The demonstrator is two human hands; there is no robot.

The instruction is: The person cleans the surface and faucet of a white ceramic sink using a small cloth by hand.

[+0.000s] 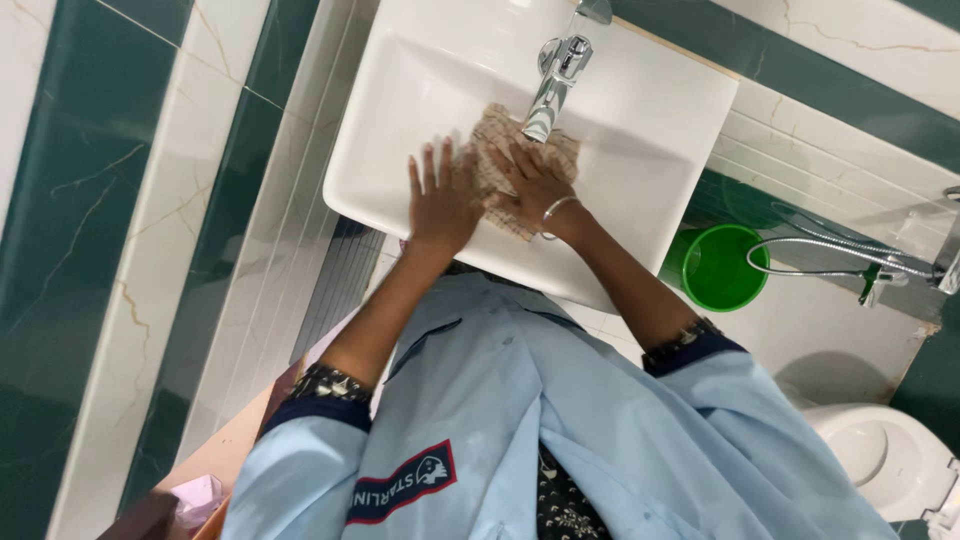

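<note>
Grip: both hands lie spread and flat, fingers extended, pressing on the cloth (pixel 520 170) rather than pinching it; neither hand closes around anything.
Left hand: the left hand (pixel 440 200) sits at the upper middle of the frame, palm down, its fingers overlapping the cloth's left edge inside the basin.
Right hand: the right hand (pixel 535 185) rests on the middle of the cloth, just below the tap; a thin metal bangle (pixel 558 210) circles the wrist.
Cloth: beige, patterned, rumpled, lying against the white washbasin (pixel 660 120) wall at the upper centre, directly under the chrome tap (pixel 555 85).
Handling: it looks soft and limp, light when dry; whether it is wet cannot be told. It would likely bunch and fold freely, and is not fragile. A gathered handful at either free edge, right or upper, seems the easiest hold.
Surface: the glazed basin is probably slick, so the cloth may slide under flat palms.
Around: a green bucket (pixel 715 268) stands right of the basin, a hose sprayer (pixel 880 275) on the wall beyond it, a toilet (pixel 890 455) at lower right.
</note>
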